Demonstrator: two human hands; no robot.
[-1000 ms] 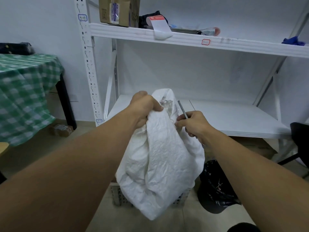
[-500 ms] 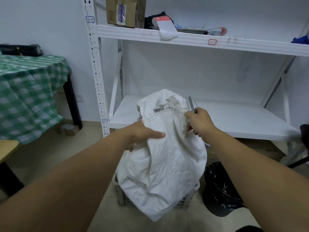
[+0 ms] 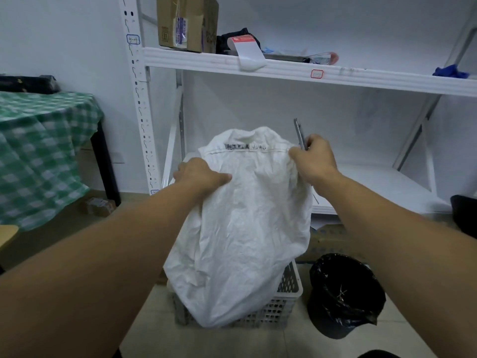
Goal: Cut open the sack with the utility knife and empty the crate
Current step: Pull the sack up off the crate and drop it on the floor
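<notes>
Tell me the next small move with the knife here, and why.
Probably tip the utility knife down to the stitched seam beside the right hand and start the cut. The knife points up, clear of the fabric. The seam looks uncut, and the left hand grips the sack, which stands in the crate.

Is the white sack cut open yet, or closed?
Closed: the stitched seam runs unbroken across the sack from left hand to right hand; the utility knife points up.
</notes>
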